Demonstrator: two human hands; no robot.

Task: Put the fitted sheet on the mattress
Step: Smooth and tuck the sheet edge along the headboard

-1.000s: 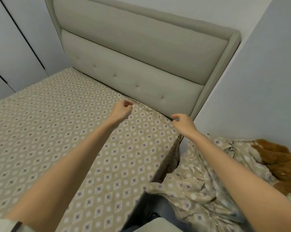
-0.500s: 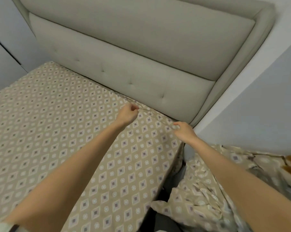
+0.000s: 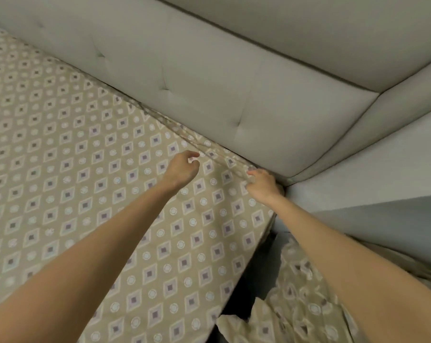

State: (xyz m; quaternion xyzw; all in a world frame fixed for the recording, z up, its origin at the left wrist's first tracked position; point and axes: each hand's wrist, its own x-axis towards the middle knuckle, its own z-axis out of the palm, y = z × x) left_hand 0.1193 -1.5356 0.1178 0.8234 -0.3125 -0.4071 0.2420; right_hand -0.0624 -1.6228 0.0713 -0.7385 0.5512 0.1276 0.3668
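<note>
Beige fitted sheet (image 3: 85,169) with purple-centred diamonds and white circles; grey headboard (image 3: 234,82).

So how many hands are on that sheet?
2. The left hand is curled at the edge of the fitted sheet, by the headboard; the right hand pinches bunched sheet at the corner.

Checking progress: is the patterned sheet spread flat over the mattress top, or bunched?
The sheet lies spread flat; only its edge by the headboard is wrinkled, where the right hand pinches it.

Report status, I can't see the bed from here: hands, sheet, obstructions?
Hands: right hand grips fitted sheet edge at the headboard corner. Left hand curled beside the fold, grip unclear. Headboard crowds that edge.
</note>
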